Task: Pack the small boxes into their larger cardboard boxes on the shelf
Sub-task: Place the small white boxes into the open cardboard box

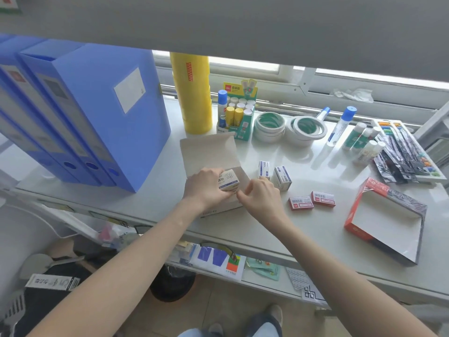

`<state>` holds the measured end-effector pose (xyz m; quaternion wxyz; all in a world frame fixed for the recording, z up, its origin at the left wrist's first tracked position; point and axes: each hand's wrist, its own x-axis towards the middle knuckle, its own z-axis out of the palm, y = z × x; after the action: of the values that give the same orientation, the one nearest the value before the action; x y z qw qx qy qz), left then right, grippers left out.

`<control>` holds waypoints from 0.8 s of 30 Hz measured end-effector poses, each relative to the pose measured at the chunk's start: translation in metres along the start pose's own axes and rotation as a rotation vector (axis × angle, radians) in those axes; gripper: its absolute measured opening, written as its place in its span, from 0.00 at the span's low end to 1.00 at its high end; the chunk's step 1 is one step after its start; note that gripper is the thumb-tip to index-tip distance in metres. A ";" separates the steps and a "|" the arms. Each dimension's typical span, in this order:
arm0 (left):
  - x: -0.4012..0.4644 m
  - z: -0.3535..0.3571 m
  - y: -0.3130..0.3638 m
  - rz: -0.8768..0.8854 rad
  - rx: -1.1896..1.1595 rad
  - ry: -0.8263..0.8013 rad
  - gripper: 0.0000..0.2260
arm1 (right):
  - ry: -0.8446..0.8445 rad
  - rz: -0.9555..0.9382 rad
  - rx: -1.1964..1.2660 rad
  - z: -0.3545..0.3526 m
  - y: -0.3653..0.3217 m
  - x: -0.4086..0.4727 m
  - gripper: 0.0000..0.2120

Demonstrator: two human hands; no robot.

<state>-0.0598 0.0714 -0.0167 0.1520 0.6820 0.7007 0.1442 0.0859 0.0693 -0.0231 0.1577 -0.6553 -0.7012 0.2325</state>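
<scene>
Holding a small white box over the open carton, the left hand has thumb and fingers closed around its sides. Box white with blue band and printed script, tilted, one corner toward the right hand. Right hand just beside it, fingers curled and pinched at the carton's near right edge; whether it grips the flap or only touches it, cannot tell. Carton plain brown, lid flap standing up behind the left hand; its front wall sits close to the shelf lip. Beyond the right hand, two more white boxes stand upright, nearly touching its knuckles. Right of that hand, two red boxes lie flat, side by side, then a red carton open, tilted, near the shelf edge. Blue file boxes wall off the left hand's outer side. Bare shelf between red boxes and front lip.
</scene>
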 end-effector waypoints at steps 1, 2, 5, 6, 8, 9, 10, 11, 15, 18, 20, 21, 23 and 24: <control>0.001 0.002 -0.002 -0.012 -0.005 -0.016 0.16 | 0.003 -0.002 -0.004 0.000 0.000 0.001 0.12; 0.002 0.003 -0.005 -0.026 -0.016 -0.030 0.16 | 0.008 -0.009 -0.011 0.001 -0.001 0.001 0.10; 0.007 0.007 -0.010 -0.027 -0.042 -0.045 0.18 | 0.005 -0.025 0.010 0.001 -0.002 0.004 0.12; 0.009 0.008 -0.009 -0.016 -0.052 -0.051 0.18 | -0.009 -0.023 0.037 0.001 -0.001 0.005 0.13; 0.013 0.011 -0.007 0.007 -0.079 -0.067 0.19 | -0.050 -0.013 0.082 0.002 -0.001 0.007 0.18; 0.014 0.011 -0.006 0.017 -0.095 -0.076 0.19 | -0.069 -0.011 0.094 0.002 0.000 0.007 0.19; 0.016 0.011 -0.004 0.029 -0.113 -0.080 0.20 | -0.080 -0.013 0.104 0.002 0.001 0.008 0.20; 0.018 0.012 -0.003 0.038 -0.133 -0.082 0.20 | -0.080 -0.017 0.111 0.002 0.001 0.008 0.20; 0.020 0.019 0.000 0.059 -0.190 -0.056 0.22 | -0.074 -0.009 0.148 -0.003 0.004 0.010 0.21; 0.018 0.021 0.001 0.038 -0.055 0.064 0.24 | -0.097 -0.007 0.172 -0.004 0.005 0.011 0.21; 0.018 0.017 0.003 0.004 0.119 0.107 0.27 | -0.104 -0.003 0.188 -0.005 0.006 0.011 0.20; 0.018 0.015 0.004 -0.019 0.164 0.101 0.29 | -0.111 0.002 0.195 -0.005 0.006 0.012 0.20; 0.019 0.014 0.005 -0.066 0.176 0.044 0.30 | -0.124 0.015 0.213 -0.006 0.007 0.013 0.20; 0.019 0.015 0.004 -0.095 0.168 -0.003 0.29 | -0.130 0.022 0.217 -0.007 0.008 0.014 0.20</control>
<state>-0.0504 0.0907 -0.0290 0.1021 0.6587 0.7415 0.0764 0.0949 0.0843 -0.0231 0.1794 -0.6253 -0.6736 0.3509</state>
